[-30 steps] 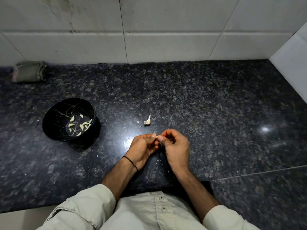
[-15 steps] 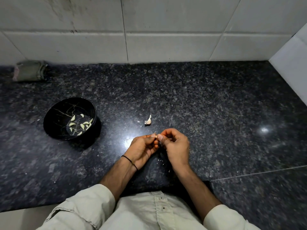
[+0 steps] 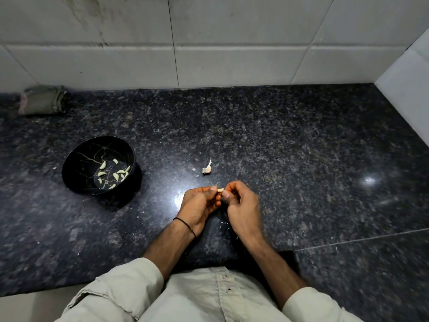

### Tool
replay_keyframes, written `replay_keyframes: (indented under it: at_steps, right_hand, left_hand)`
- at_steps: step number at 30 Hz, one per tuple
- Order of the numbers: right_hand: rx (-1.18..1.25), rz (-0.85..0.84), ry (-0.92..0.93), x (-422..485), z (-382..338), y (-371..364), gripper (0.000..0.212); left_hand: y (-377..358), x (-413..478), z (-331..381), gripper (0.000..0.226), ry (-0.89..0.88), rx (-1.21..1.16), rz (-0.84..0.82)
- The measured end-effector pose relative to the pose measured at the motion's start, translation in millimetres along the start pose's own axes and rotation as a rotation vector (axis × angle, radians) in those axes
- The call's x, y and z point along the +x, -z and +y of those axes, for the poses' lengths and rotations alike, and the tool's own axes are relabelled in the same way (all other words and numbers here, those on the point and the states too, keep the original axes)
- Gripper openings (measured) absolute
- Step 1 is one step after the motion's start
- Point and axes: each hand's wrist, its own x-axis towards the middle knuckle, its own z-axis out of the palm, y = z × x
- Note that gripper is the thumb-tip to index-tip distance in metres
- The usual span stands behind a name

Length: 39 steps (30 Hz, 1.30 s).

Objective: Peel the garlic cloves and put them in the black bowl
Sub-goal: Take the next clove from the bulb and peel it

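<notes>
A small pale garlic clove (image 3: 220, 190) is pinched between the fingertips of my left hand (image 3: 200, 205) and my right hand (image 3: 241, 205), low over the dark granite counter. Both hands have curled fingers and meet at the clove. The black bowl (image 3: 79, 159) sits to the left of my hands and holds several peeled cloves (image 3: 113, 174). One unpeeled clove (image 3: 207, 168) with a papery tip lies on the counter just beyond my hands.
Bits of garlic skin (image 3: 224, 223) are scattered on the counter around my hands. A folded grey-green cloth (image 3: 43, 102) lies at the back left against the tiled wall. A white wall closes the right side. The counter's front edge runs at the lower left.
My hands stay together in the same spot. The clove now shows more plainly between the fingertips, and my right hand has shifted slightly.
</notes>
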Motion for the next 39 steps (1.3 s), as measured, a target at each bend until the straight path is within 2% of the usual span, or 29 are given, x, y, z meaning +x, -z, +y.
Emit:
replay_keyframes:
  at_steps: [8, 12, 15, 19, 22, 28, 31, 35, 39]
  right_hand:
    - [0.122, 0.017, -0.061, 0, 11, -4, 0.014]
    - [0.199, -0.075, -0.055, 0, 4, -2, 0.008]
    - [0.138, -0.064, -0.050, 3, 6, -2, 0.001]
    - [0.003, -0.122, -0.031, 7, 5, -1, 0.006]
    - [-0.151, -0.195, 0.010, 5, -2, -2, 0.010]
    - [-0.317, -0.163, 0.131, 10, -1, -5, 0.014]
    - [-0.368, -0.154, 0.151, 12, 0, -5, 0.023]
    - [-0.332, -0.143, 0.054, 14, 1, -7, 0.042]
    - [-0.297, -0.097, 0.025, 13, 0, -7, 0.061]
  left_hand:
    - [1, -3, -2, 0.015, -0.079, 0.024, -0.007]
    - [3, 3, -8, 0.014, -0.117, 0.101, 0.019]
    - [-1, 5, -12, 0.015, -0.189, 0.245, 0.094]
    - [-6, 10, -12, 0.013, -0.300, 0.385, 0.172]
    - [-8, 13, -14, 0.016, -0.290, 0.406, 0.187]
    - [-14, 14, -16, 0.024, -0.267, 0.417, 0.174]
    - [-14, 15, -15, 0.023, -0.307, 0.556, 0.185]
    - [-13, 8, -8, 0.015, -0.459, 0.874, 0.164]
    - [-15, 3, -6, 0.016, -0.591, 1.011, 0.099]
